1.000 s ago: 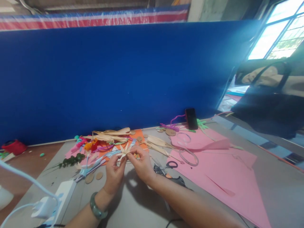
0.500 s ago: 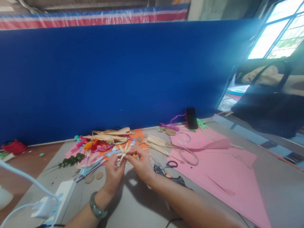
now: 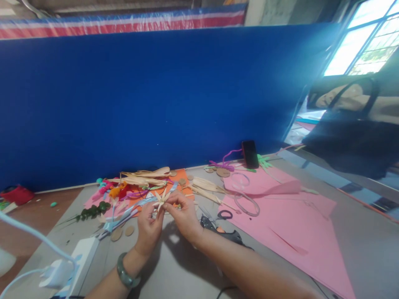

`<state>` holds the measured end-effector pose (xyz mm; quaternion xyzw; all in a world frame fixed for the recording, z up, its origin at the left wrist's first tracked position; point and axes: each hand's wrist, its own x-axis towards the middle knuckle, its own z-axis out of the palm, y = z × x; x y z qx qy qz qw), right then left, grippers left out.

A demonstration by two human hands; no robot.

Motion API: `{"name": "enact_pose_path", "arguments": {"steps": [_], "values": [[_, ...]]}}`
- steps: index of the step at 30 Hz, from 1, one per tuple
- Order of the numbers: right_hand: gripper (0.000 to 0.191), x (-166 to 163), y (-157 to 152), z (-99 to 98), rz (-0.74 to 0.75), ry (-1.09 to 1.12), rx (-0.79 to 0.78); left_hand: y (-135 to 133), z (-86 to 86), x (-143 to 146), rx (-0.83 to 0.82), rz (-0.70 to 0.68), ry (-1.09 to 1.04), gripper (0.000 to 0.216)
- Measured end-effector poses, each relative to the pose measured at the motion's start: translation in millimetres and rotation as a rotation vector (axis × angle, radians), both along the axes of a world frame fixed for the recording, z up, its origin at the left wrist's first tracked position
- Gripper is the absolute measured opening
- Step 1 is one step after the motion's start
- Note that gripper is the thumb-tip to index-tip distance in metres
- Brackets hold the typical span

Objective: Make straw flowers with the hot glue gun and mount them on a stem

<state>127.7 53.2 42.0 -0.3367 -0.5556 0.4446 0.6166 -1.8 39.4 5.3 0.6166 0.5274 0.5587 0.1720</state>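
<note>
Both hands meet over the grey table [image 3: 174, 270], pinching a small pale straw flower [image 3: 162, 197] with pointed petals. My left hand [image 3: 148, 228], with a green bangle on its wrist, grips the flower from below with closed fingers. My right hand [image 3: 183, 216] pinches the petals from the right side. Behind the flower lie dried straw leaves [image 3: 146, 176] on an orange sheet [image 3: 183, 176].
Pink paper sheets [image 3: 280, 216] cover the table's right part, with clear rings [image 3: 247, 203] on them. Black scissors [image 3: 222, 216] and a glue gun [image 3: 224, 234] lie by my right wrist. A phone [image 3: 249, 154] leans on the blue partition [image 3: 156, 99]. A white power strip [image 3: 79, 259] sits left.
The hands and the flower have stayed almost in place; the fingers have shifted slightly on the petals. The view has tilted a little.
</note>
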Motion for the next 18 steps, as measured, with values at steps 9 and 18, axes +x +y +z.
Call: {"name": "enact_pose_path", "arguments": {"steps": [9,18], "values": [[0.008,-1.6,-2.0,-0.8,-0.014,0.012,0.007,-0.4,-0.1,-1.8,0.013,-0.012,0.027,0.018],[0.006,0.3,-0.5,1.7,-0.022,-0.027,0.006,4.5,-4.9,-2.9,0.012,0.002,-0.006,0.021]]}}
